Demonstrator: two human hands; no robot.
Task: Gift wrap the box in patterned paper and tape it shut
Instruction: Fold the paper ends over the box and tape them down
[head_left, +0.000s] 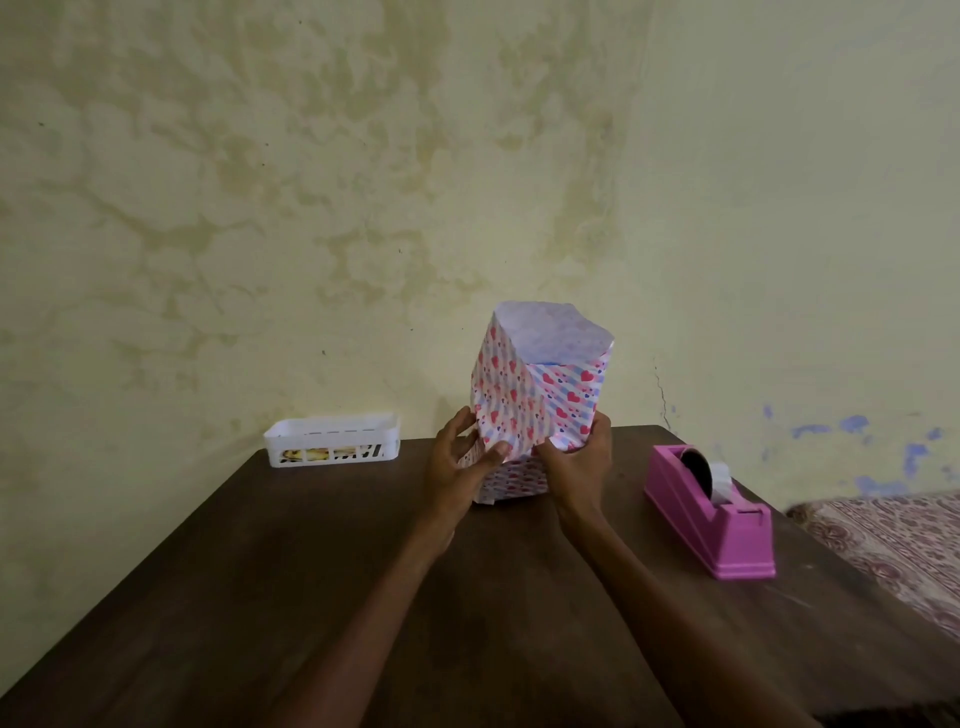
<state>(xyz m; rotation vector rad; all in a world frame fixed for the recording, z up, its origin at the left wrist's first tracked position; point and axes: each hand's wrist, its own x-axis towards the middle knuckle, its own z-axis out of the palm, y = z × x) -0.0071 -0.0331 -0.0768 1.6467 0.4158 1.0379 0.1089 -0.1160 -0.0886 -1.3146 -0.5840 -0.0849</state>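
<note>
The box (530, 400) stands upright near the far middle of the dark wooden table (322, 597), wrapped in white paper with pink and red hearts. The paper rises past the box as an open tube, its white inside showing at the top. My left hand (462, 462) presses the paper on the lower left side, thumb across the front. My right hand (576, 462) grips the lower right side. The box itself is hidden under the paper. A pink tape dispenser (711, 514) sits to the right of the box.
A white slotted plastic basket (332, 440) with something inside stands at the table's back left, against the stained wall. A patterned cloth surface (904, 551) lies beyond the table's right edge.
</note>
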